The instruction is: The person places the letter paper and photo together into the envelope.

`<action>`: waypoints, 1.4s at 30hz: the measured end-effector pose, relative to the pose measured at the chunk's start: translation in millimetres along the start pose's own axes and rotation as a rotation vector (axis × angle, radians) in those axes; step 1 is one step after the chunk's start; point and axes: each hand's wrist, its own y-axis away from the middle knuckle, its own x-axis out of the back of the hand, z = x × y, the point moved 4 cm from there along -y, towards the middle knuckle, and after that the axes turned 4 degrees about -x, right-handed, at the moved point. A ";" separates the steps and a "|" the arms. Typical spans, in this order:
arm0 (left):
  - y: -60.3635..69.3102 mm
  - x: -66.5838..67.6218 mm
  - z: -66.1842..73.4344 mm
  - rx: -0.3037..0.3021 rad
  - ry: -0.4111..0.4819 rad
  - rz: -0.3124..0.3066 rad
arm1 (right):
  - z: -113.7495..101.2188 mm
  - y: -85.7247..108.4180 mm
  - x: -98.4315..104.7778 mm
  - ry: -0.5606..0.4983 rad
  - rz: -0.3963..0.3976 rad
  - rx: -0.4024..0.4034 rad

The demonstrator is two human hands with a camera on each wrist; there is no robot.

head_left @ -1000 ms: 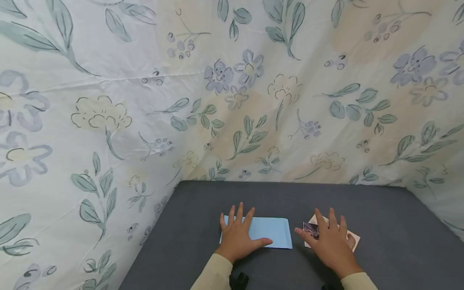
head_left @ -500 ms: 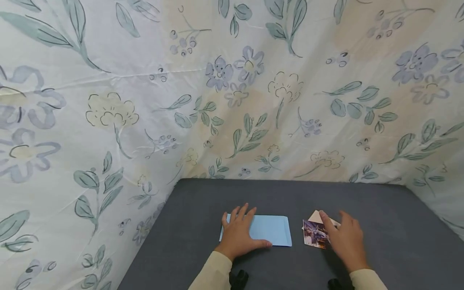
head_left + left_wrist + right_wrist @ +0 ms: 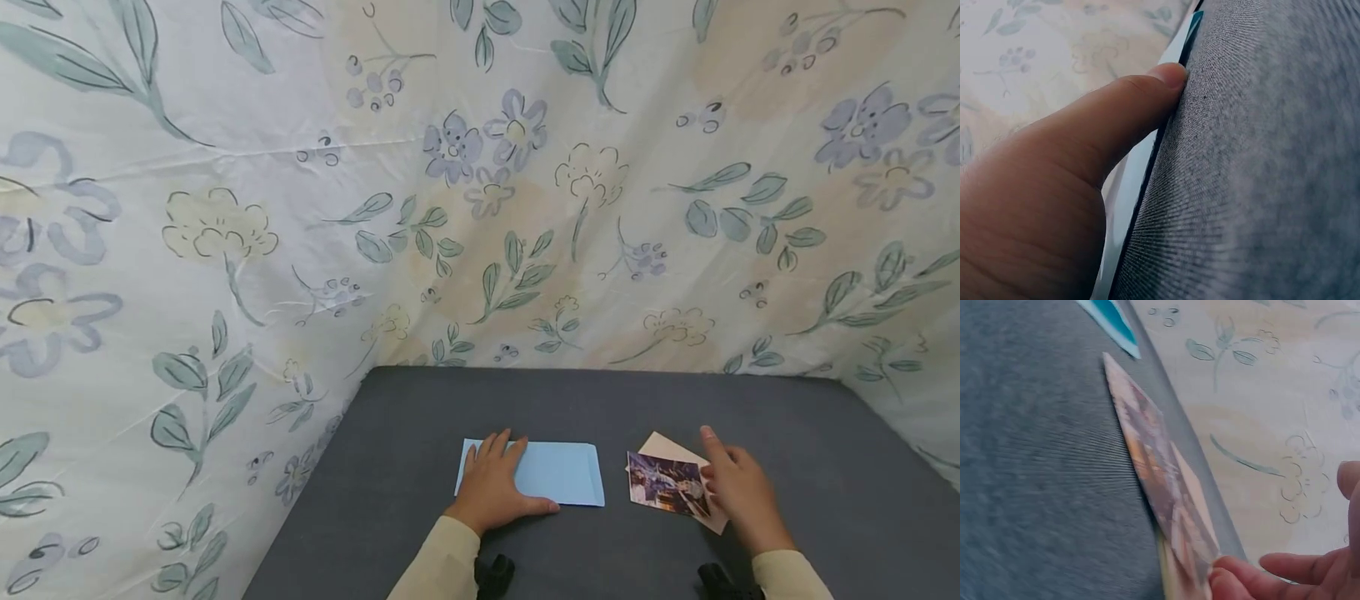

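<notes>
Prob. midway: photo card [image 3: 666,483] atop beige card [image 3: 664,447], unsquared; L hand [image 3: 495,492] wide on blue envelope [image 3: 562,473] nearer tabletop's [image 3: 405,408] L edge; R hand's [image 3: 742,498] grip unclear.

Text, labels, numbers, signs — none can be read.

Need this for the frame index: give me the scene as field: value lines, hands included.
left hand: rests on the light-blue envelope, thumb at its near edge
right hand: fingertips at the printed card's right end, thumb raised
layering: printed card picture side up, partly over a cream piece
spacing: envelope and printed card apart
surface: dark grey tabletop
backdrop: floral fabric
</notes>
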 end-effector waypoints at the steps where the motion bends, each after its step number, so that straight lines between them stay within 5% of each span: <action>1: -0.3 -0.7 -0.6 0.003 -0.004 -0.005 | 0.1 -0.4 1.9 -0.014 -0.012 -0.012; 15: -1.3 -1.3 -1.4 0.001 -0.005 -0.009 | -1.1 -4.4 11.7 -0.200 -0.254 -0.129; 22: -0.5 -2.2 -1.0 0.008 -0.010 -0.014 | -8.5 -1.6 4.9 -0.227 -0.379 -0.099; 42: 1.2 -1.5 1.9 0.024 -0.005 -0.021 | -6.2 3.3 -23.7 -0.288 -0.468 0.001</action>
